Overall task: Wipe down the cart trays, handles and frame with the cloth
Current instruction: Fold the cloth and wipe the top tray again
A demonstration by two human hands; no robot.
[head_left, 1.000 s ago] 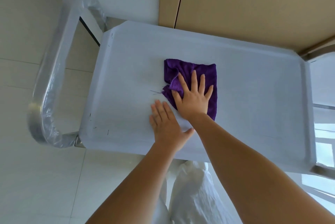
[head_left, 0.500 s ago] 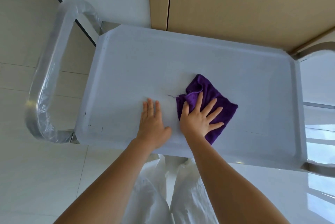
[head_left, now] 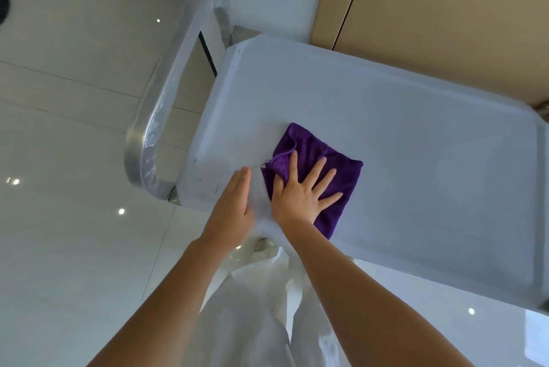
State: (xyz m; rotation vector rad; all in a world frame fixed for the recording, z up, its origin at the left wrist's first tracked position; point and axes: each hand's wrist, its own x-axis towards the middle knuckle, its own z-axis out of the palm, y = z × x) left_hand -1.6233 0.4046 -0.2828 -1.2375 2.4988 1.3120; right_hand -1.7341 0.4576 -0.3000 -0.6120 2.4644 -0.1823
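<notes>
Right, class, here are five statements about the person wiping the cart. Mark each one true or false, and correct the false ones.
1. The right hand presses flat on the purple cloth with fingers spread. True.
2. The left hand grips the cart handle. False: it rests flat on the top tray, beside the cloth; the handle is untouched.
3. The handle is wrapped in clear plastic film. True.
4. The cloth lies in the tray's far right corner. False: it lies near the front edge, towards the handle end.
5. A spray bottle stands on the tray. False: only the cloth and the two hands are on it.
</notes>
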